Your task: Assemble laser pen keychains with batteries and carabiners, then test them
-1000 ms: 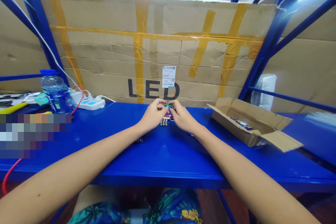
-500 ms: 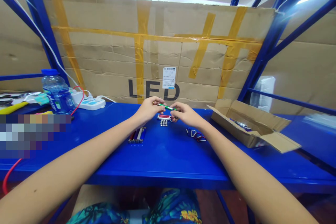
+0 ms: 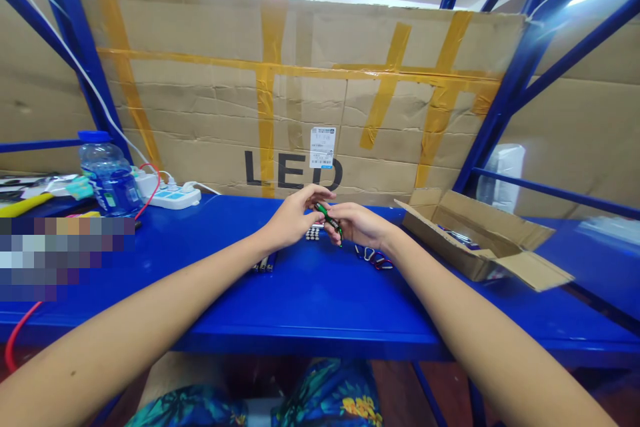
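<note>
Tube, green and tilted, above blue table, pinched by left hand and right hand; best steadied lightly near its 2 ends, kept low, clear of small silver parts.

The tabletop is smooth and shiny, the cardboard behind it dull, the green stick above it shiny.

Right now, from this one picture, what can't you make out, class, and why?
In the head view:
Green tube: partly hidden by the left hand and right hand.
Row of tubes: far ends behind the left arm.
Label: print too small.
Box: contents partly behind its near wall.
Pixelated patch: masks whatever lies there.
</note>
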A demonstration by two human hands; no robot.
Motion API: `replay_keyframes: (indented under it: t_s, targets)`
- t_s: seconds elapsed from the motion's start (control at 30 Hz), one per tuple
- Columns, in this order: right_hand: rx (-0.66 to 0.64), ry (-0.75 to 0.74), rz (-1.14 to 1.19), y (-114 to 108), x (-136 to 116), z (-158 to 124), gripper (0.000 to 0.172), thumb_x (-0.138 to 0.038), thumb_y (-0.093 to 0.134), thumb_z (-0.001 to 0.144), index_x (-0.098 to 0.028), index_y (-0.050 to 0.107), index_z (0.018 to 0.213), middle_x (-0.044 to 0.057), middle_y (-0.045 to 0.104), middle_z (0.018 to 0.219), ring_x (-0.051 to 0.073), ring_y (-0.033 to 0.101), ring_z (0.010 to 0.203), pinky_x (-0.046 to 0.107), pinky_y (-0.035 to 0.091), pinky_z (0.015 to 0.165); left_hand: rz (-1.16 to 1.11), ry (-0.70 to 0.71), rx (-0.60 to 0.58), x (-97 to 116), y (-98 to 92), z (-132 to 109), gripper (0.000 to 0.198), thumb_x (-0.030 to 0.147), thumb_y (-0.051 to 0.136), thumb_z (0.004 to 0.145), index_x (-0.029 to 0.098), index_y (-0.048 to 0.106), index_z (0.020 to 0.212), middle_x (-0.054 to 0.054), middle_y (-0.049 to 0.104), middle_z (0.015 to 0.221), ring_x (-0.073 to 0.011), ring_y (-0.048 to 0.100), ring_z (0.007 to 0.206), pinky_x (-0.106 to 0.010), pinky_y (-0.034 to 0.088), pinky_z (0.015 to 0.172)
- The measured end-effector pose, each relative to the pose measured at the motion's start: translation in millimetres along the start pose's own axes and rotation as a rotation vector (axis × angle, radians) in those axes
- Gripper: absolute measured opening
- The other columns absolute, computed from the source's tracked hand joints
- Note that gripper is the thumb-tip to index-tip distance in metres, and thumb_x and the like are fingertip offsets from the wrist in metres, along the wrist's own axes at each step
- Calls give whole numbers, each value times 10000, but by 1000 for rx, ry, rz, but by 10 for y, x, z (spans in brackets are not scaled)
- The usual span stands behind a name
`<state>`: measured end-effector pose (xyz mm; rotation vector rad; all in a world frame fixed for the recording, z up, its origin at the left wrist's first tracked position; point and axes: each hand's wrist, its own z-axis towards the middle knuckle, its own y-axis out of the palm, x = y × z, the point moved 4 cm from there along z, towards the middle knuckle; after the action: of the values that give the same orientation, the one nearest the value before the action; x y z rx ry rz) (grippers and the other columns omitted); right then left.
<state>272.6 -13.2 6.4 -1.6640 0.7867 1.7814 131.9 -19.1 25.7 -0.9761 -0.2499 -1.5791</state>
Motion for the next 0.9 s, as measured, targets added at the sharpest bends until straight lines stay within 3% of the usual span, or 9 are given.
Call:
replay_keyframes:
  t_s: [0.1,0.2,0.3,0.4,0.67,0.9]
  targets:
    - [41,-25,1,-20,-31,-7,140,-253,674,776,-162,568,776,12,583,683,118,516,579,252,407,518,-107,-50,92,-28,-57,29,381,205,671,752,160,571,1117,-135,614,1262,-217,606,1109,-391,465,968]
    - [89,-29,-46,-28,-59,-25,176,-246,689,750,-181,528,720,-6,558,626,107,482,516,245,369,473,-308,-190,175,-84,-177,58,319,378,522,875,154,599,1089,-146,645,1234,-249,605,1144,-423,466,965]
    - [89,17,-112,-7,-45,-37,210,-247,692,741,-183,502,679,-36,481,557,80,392,455,227,311,431,-418,-295,170,-118,-280,68,555,561,322,930,126,612,1115,-181,650,1225,-284,599,1170,-439,483,942]
    - [93,46,-161,3,-20,-36,195,-233,688,730,-181,506,685,-48,448,543,67,352,442,214,293,412,-426,-345,131,-155,-334,63,694,671,257,898,126,620,1128,-183,660,1208,-300,602,1163,-445,494,924]
    - [93,9,-299,-18,-10,-13,162,-257,647,772,-184,528,687,-47,421,519,82,371,445,227,358,411,-561,-388,95,-250,-305,46,651,683,318,879,152,653,1049,-162,683,1172,-285,630,1116,-405,509,892]
    - [61,20,-302,29,-12,-13,213,-253,609,790,-195,482,630,-48,363,542,87,327,468,241,388,419,-490,-386,82,-233,-308,33,677,717,323,855,162,680,1006,-175,691,1150,-309,637,1099,-430,518,868]
